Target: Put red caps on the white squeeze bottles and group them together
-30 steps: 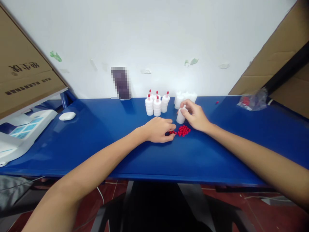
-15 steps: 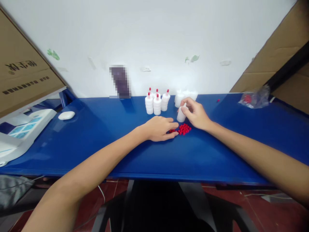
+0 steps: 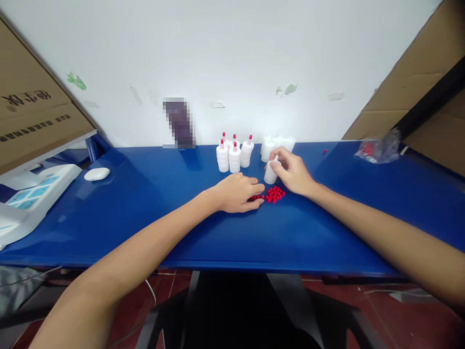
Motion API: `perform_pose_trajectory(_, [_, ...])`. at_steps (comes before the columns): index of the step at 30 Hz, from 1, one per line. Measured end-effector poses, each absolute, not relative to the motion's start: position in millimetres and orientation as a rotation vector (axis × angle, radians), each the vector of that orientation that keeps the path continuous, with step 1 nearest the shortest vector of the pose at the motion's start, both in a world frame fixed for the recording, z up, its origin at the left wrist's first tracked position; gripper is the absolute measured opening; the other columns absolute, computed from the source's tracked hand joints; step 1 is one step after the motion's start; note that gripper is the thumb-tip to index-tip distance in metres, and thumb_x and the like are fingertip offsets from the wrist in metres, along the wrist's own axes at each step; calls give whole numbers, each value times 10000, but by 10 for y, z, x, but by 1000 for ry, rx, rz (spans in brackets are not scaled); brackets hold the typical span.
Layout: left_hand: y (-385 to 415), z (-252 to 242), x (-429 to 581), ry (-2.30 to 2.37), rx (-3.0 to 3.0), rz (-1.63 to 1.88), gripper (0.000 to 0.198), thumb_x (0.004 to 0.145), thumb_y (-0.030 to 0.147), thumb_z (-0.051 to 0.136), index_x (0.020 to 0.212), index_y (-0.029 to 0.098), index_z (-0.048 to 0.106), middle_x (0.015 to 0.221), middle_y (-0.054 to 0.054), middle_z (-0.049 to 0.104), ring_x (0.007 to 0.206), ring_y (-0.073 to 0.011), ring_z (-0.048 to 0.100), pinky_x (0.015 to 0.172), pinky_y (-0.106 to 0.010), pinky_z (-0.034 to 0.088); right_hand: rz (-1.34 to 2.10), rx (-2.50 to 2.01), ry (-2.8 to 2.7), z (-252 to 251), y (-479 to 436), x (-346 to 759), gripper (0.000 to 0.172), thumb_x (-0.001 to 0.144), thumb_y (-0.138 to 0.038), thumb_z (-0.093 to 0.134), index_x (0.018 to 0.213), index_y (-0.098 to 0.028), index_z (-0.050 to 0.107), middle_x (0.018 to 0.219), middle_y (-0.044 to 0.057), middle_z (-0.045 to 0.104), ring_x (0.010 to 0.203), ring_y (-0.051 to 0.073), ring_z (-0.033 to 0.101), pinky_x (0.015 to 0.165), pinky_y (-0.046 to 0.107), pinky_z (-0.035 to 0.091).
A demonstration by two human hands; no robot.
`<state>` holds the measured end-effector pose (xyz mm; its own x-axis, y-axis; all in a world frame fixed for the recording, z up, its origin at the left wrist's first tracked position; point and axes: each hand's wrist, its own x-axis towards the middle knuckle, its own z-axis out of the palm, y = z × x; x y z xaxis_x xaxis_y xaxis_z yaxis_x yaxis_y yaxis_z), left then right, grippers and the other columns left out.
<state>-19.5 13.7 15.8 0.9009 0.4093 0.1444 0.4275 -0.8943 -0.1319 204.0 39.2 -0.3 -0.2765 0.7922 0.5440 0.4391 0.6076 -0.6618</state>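
Observation:
A small pile of red caps (image 3: 275, 194) lies on the blue table (image 3: 145, 213). My left hand (image 3: 238, 192) rests palm down at the pile's left edge, fingers curled over a few caps. My right hand (image 3: 292, 172) grips a small white uncapped bottle (image 3: 271, 174) standing just behind the pile. Further back stand several white bottles with red caps (image 3: 232, 154) and a few uncapped white bottles (image 3: 278, 144).
A white mouse (image 3: 96, 173) and a white device (image 3: 25, 198) sit at the table's left. A cardboard box (image 3: 32, 111) leans at far left. A clear bag with red bits (image 3: 378, 148) lies at back right, near more cardboard (image 3: 417, 82).
Both hands stay in nearly the same spots. My left fingers have shifted a little over the caps; the view has drifted slightly.

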Motion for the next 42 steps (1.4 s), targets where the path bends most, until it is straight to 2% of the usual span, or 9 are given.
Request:
perform_pose_trajectory(5, [123, 151, -185, -633, -2878, -155, 310, 1052, 417, 394, 1066, 184, 599, 871, -49, 654, 638, -165, 565, 639, -315, 362, 483, -991, -1915, -5, 387, 2043, 93, 929, -337, 549, 930, -248, 521, 720, -14, 581, 605, 169, 496, 618, 336, 410])
perform_pose_trajectory(10, [113, 168, -185, -624, -2887, -142, 257, 1043, 340, 390, 1042, 199, 605, 860, -44, 640, 640, -159, 559, 601, -304, 332, 470, -989, -1919, 2, 381, 2050, 86, 930, -331, 544, 923, -248, 523, 712, -15, 581, 592, 167, 485, 608, 333, 405])
perform_pose_trajectory(16, [146, 160, -221, -649, -2954, -188, 207, 972, 349, 480, 918, 195, 607, 809, -36, 617, 627, -162, 519, 590, -307, 301, 479, -998, -1918, -5, 386, 2050, 94, 926, -340, 549, 929, -250, 522, 703, -27, 587, 599, 170, 508, 628, 329, 430])
perform_pose_trajectory(21, [187, 184, -282, -757, -3008, -326, 328, 950, 439, 496, 762, 176, 556, 776, -41, 598, 699, -176, 517, 694, -335, 360, 461, -979, -1922, -10, 392, 2046, 87, 917, -326, 546, 928, -242, 526, 686, -33, 544, 594, 161, 486, 611, 318, 413])
perform_pose_trajectory(25, [195, 224, -294, -804, -3044, -467, 377, 928, 323, 443, 579, 179, 435, 672, -36, 559, 710, -171, 494, 762, -364, 355, 451, -978, -1929, -15, 401, 2047, 85, 918, -320, 550, 929, -238, 530, 683, -34, 536, 592, 157, 477, 610, 315, 406])
perform_pose_trajectory(30, [204, 204, -299, -799, -3169, -533, 326, 897, 208, 378, 574, 186, 418, 556, 2, 517, 552, -125, 414, 678, -322, 353, 462, -978, -1924, -19, 405, 2052, 94, 918, -332, 554, 932, -242, 532, 702, -26, 562, 608, 165, 497, 624, 324, 418])
perform_pose_trajectory(34, [205, 175, -301, -896, -3097, -470, 375, 1002, 271, 320, 682, 190, 495, 589, -5, 535, 539, -137, 443, 594, -305, 323, 487, -995, -1926, -5, 390, 2053, 103, 927, -346, 546, 939, -246, 526, 744, -12, 590, 644, 177, 532, 655, 335, 445])
perform_pose_trajectory(37, [184, 179, -289, -866, -3038, -456, 382, 1064, 399, 308, 883, 173, 557, 773, -33, 622, 641, -156, 540, 617, -297, 372, 483, -1009, -1926, 4, 380, 2052, 116, 926, -363, 551, 932, -250, 526, 703, -25, 551, 613, 169, 496, 641, 331, 439])
perform_pose_trajectory(42, [142, 191, -254, -804, -2935, -157, 505, 1006, 628, 423, 907, 167, 603, 872, -51, 639, 658, -164, 573, 564, -297, 327, 488, -1012, -1923, 9, 374, 2051, 129, 928, -376, 552, 931, -250, 527, 692, -27, 568, 591, 165, 482, 617, 326, 419])
